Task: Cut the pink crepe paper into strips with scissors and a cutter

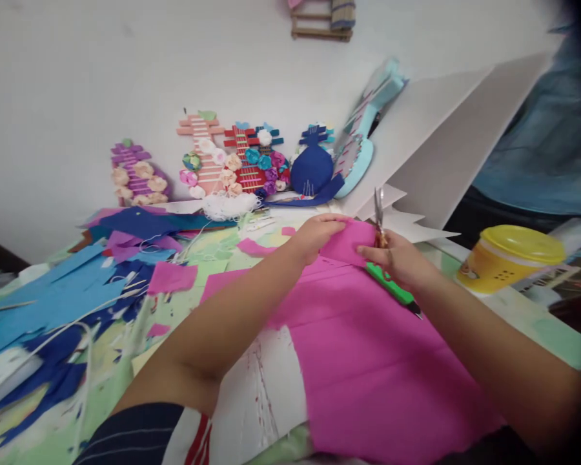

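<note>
Yellow tub (489,263) at right on bench (527,330), beyond the right forearm; yellow lid (523,243) on, contents hidden. Side printed, with a cluster of dark dots.

Pink piece (345,244) lies between the two hands, above the far part of a pink sheet (368,381). Left hand (320,236) grasps it at its left end, thumb along the upper edge. Right hand (397,259) is closed around the scissors (378,210), with fingertips against the lower right of the piece. Blades point up, just beside the piece's right edge; contact between blade and piece cannot be told.

Appearance of piece: small, flat, matt, plain pink, same colour as the sheet; roughly four-sided, tilted. Weave or thickness not resolved.

Green cutter (390,285) on the sheet, just below the right hand, dark tip toward the wearer. White board (266,387) with reddish streaks beside the sheet's near left edge. Pink scrap (173,278) to the left, well apart from the hands.
</note>
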Demonstrator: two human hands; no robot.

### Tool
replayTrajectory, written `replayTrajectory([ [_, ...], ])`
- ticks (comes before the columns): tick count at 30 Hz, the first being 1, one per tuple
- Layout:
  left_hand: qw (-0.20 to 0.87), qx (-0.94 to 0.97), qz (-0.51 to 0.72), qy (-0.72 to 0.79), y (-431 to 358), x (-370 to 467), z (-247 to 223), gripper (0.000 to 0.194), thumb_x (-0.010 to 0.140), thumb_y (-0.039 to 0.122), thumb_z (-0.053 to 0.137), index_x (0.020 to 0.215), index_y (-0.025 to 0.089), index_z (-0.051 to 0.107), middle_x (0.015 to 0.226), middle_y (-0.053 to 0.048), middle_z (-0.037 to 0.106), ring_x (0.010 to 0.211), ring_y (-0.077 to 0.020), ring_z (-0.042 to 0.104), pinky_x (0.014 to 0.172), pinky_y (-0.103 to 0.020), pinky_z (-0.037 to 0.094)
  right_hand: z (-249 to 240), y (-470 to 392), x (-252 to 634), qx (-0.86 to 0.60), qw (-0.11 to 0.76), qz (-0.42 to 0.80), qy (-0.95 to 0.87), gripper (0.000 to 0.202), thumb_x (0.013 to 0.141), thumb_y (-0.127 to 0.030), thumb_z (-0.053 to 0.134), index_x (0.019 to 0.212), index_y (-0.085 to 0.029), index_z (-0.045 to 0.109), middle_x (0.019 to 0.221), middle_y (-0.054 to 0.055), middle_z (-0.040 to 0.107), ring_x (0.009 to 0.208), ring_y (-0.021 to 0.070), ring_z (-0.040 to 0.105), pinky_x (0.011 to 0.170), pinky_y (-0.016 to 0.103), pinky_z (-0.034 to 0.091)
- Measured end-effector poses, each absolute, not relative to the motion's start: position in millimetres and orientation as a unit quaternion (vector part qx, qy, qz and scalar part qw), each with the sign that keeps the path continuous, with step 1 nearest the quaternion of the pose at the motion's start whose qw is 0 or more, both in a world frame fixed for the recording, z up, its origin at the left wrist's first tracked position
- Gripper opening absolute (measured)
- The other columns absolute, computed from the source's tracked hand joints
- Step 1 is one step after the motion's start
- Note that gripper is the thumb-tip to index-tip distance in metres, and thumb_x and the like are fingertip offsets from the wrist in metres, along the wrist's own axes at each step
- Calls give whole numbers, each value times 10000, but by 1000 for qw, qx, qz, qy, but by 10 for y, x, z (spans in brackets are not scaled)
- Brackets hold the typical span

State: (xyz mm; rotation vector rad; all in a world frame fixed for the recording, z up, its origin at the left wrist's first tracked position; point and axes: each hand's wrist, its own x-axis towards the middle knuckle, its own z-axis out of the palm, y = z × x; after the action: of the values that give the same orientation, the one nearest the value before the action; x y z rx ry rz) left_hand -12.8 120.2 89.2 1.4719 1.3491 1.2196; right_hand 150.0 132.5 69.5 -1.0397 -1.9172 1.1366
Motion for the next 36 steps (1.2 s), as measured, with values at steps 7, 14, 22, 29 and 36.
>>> replayTrajectory([
  [7,280,677,330,595,708,-53,767,422,841,388,335,1172,157,461,1188,-119,492,1097,-251,441,857,-364,376,717,1909,1667,-529,290,262,-754,216,702,-395,505,722,-187,449,560,-23,447,442,73,394,448,227,329],
  [14,179,721,117,659,145,-62,268,789,732,624,386,1305,93,279,1395,-152,164,1271,-324,74,1013,-471,72,810,2321,1875,-644,174,60,-743,495,675,-625,403,705,-140,494,671,147,541,652,234,511,554,340,320],
  [22,104,663,7,742,498,-683,26,754,793,630,138,1326,102,212,1394,-152,165,1273,-300,112,994,-474,130,672,1116,1736,-367,1,55,-928,349,662,-520,518,824,-211,502,783,59,587,671,189,529,536,266,330],
  [29,69,657,1,751,539,-715,-121,770,777,648,147,1329,116,215,1396,-144,165,1270,-299,130,987,-486,131,330,891,1625,-446,-74,44,-891,228,730,-418,443,654,-206,476,629,26,570,521,150,486,432,246,248],
  [36,41,652,9,757,519,-710,-118,734,784,639,161,1316,144,259,1382,-104,234,1255,-259,207,990,-438,175,283,901,1478,-387,50,119,-913,422,646,-504,545,918,-186,490,940,85,578,806,199,543,614,269,383],
])
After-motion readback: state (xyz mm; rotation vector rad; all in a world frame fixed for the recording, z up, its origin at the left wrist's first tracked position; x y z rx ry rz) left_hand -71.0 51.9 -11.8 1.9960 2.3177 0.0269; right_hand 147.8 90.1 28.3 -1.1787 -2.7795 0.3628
